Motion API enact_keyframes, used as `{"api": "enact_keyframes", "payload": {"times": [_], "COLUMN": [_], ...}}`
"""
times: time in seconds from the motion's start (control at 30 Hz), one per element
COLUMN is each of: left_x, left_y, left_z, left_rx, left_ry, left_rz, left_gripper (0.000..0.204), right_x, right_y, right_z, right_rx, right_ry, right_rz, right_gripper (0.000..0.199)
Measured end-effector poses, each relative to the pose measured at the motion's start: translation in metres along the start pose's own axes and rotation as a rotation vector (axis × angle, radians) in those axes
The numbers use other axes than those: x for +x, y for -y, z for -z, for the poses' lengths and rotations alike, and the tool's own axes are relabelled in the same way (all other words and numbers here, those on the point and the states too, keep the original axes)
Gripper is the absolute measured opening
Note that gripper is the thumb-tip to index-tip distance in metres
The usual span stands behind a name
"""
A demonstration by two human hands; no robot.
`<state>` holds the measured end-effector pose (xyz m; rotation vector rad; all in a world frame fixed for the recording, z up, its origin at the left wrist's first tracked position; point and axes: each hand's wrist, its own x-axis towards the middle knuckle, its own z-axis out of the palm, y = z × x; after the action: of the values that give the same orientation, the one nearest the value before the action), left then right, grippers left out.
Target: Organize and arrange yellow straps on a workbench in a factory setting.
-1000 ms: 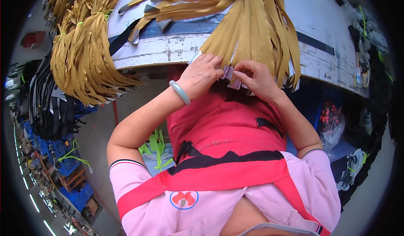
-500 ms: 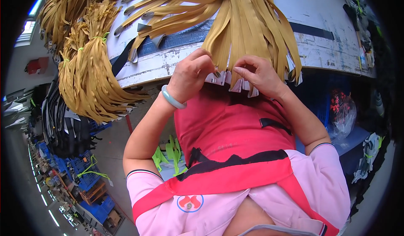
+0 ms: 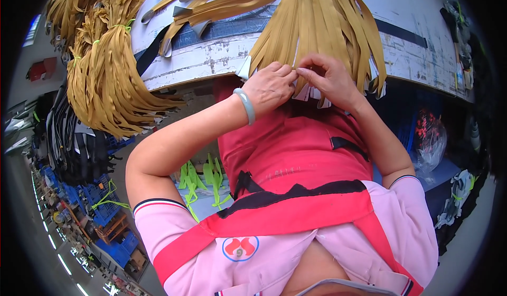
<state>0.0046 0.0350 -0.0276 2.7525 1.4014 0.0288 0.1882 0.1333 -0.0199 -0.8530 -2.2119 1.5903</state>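
Note:
Long mustard fabric strips (image 3: 317,29), which look like zipper tapes, fan over the table's near edge with whitish end tabs (image 3: 305,92). My left hand (image 3: 269,87), with a pale bangle (image 3: 246,106) on its wrist, is closed at the strips' lower ends, fingertips pinched. Facing it, my right hand (image 3: 332,82) pinches with thumb and index finger at the same spot. The fingertips of both hands almost meet over a strip end, which they largely hide. Left of my left hand, a strip end with a white tab (image 3: 244,68) juts out.
More strips spread leftward across the worn white table (image 3: 211,53), over a dark band. Tied mustard bundles (image 3: 105,79) hang over its left side, above black strips (image 3: 79,148). Blue crates (image 3: 105,206) stand at lower left. A clear plastic bag (image 3: 430,143) sits under the table at right.
My left hand has swung right and turned flatter, meeting my right hand; its elbow has moved outward. A white-tabbed strip end now shows left of it. The right hand has shifted slightly.

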Motion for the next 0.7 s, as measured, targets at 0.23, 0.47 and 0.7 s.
{"api": "enact_keyframes", "payload": {"times": [0.23,0.47,0.7], "left_x": [-0.006,-0.028,-0.027], "left_y": [0.018,0.018,0.017], "left_z": [0.02,0.024,0.029], "left_rx": [-0.626,-1.53,-1.691], "left_ry": [-0.278,-0.555,-0.55], "left_rz": [0.12,0.454,0.437], "left_gripper": [0.014,0.011,0.01], "right_x": [-0.006,0.008,0.02], "right_y": [0.001,0.023,0.035], "right_z": [0.005,-0.004,0.004], "right_rx": [0.22,0.356,0.24], "right_ry": [0.023,0.075,0.262], "right_rz": [-0.073,0.112,0.121], "right_gripper": [0.013,0.013,0.02]}}
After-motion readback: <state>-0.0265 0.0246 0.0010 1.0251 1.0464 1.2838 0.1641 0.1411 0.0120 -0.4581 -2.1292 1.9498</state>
